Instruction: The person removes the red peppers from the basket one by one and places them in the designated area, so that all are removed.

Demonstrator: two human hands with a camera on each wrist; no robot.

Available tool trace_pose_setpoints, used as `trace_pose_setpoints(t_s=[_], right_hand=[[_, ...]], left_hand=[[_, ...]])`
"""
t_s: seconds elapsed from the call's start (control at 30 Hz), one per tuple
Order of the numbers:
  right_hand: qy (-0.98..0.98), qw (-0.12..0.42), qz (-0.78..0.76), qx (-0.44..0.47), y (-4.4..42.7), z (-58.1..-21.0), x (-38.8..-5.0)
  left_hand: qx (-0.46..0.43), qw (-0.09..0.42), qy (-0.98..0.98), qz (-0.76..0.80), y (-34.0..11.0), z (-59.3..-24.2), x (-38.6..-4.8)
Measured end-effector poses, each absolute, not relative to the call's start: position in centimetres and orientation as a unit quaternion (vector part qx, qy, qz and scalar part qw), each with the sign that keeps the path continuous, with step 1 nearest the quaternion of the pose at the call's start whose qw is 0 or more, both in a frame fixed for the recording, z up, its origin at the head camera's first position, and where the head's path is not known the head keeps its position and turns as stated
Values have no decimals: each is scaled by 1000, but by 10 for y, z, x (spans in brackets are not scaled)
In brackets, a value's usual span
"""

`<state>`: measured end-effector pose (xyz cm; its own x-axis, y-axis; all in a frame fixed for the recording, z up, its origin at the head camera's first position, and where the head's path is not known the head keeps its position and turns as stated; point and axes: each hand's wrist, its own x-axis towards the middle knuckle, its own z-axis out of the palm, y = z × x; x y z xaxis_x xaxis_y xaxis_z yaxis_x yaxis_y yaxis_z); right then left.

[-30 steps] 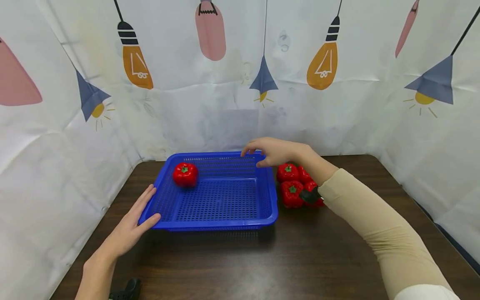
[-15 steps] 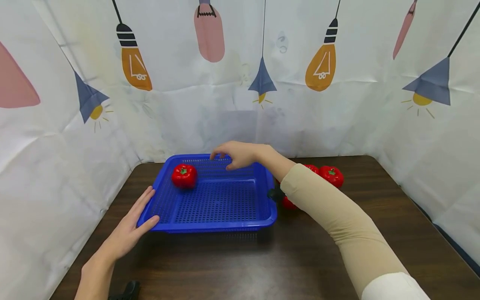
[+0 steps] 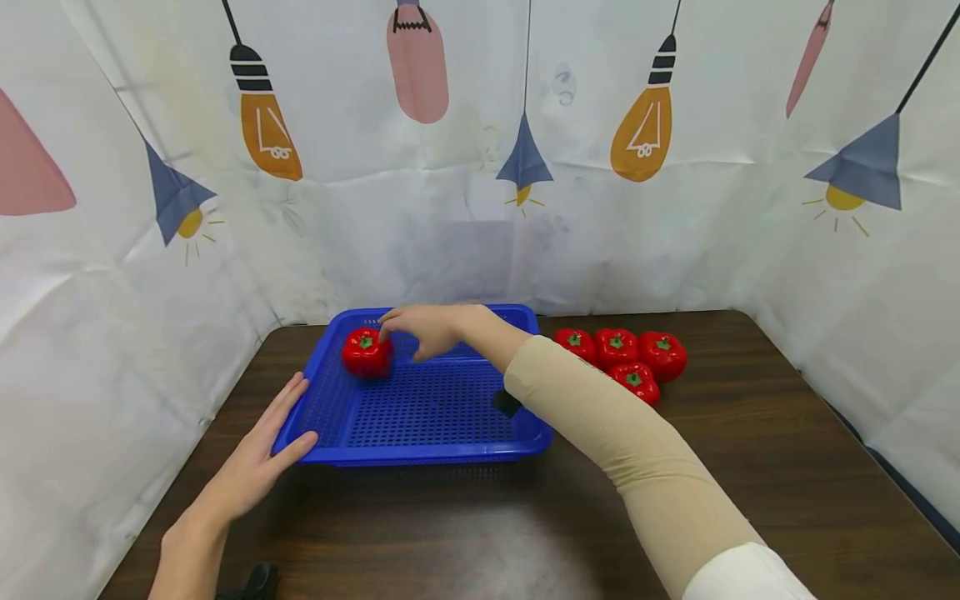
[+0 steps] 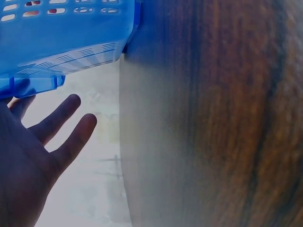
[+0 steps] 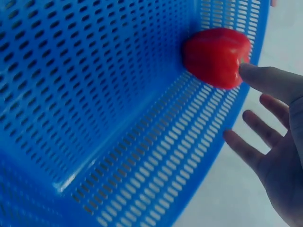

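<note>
A blue plastic basket (image 3: 427, 454) with slotted walls sits on the dark wooden table. One red bell pepper (image 3: 366, 354) lies in its back left corner. At the basket's left rim is my left hand (image 3: 251, 471), its fingers extended along the side and its thumb by the front corner. The left wrist view shows two of these fingers (image 4: 75, 139) spread beside the basket. Over the basket's back part, my right hand (image 3: 431, 327) reaches in from the right, fingers apart and holding nothing. Its fingertips are right beside the pepper; the right wrist view cannot settle whether they touch.
Several more red bell peppers (image 3: 617, 348) stand in a cluster on the table (image 3: 750, 433) to the right of the basket, partly hidden by my right sleeve (image 3: 600, 417). A white printed curtain (image 3: 465, 250) hangs behind the table and along both sides.
My right hand has travelled left across the basket, from its right rim to the pepper inside. The cluster on the right is less covered by the arm. My left hand stays at the rim.
</note>
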<state>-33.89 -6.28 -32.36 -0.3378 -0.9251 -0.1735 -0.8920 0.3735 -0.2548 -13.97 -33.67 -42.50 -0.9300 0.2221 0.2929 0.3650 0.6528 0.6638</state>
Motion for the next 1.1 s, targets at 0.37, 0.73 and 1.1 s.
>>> trace_pose_setpoints(t_s=[0.37,0.73,1.1], right_hand=[[834,168,-70,-521,-92,-331,-332],[840,185,-41,-509,-114,-338,-325],[847,156,-21,-508,-114,-345,-330]], left_hand=[[-165,94,-903,-385,-336,-424,-139],[-165,94,-904,-383,-336,-424,-139],[-166,98,-902,-386,-336,-425,-140]])
